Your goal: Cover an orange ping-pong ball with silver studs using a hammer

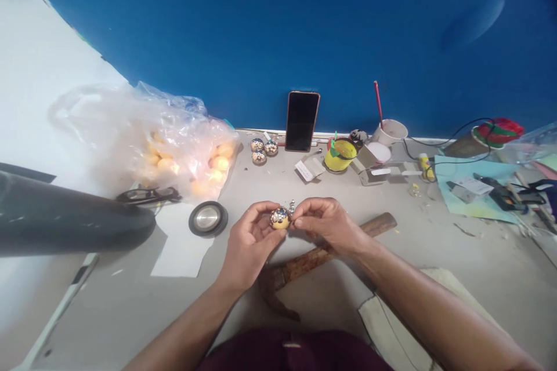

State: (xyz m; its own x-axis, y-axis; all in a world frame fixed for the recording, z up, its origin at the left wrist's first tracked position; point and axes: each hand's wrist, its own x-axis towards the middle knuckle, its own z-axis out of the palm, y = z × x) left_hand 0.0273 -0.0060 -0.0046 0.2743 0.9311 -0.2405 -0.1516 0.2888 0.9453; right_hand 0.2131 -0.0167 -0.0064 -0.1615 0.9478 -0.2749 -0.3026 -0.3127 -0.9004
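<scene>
Between the fingertips of my left hand is a small ball, yellow-orange below and covered with shiny silver pieces on top. My right hand pinches a short cluster of small silver pieces close to the ball's right side; I cannot tell exactly what they are. Below both hands lies a wooden-handled tool with a dark curved head, partly hidden by the right hand. Behind them, a few silver-covered balls sit together. A clear plastic bag at the left holds several yellow-orange balls.
A phone leans against the blue wall. Nearby stand a yellow pot, small open boxes and a white cup with a red pencil. A round black lid lies left; a large dark cylinder juts in.
</scene>
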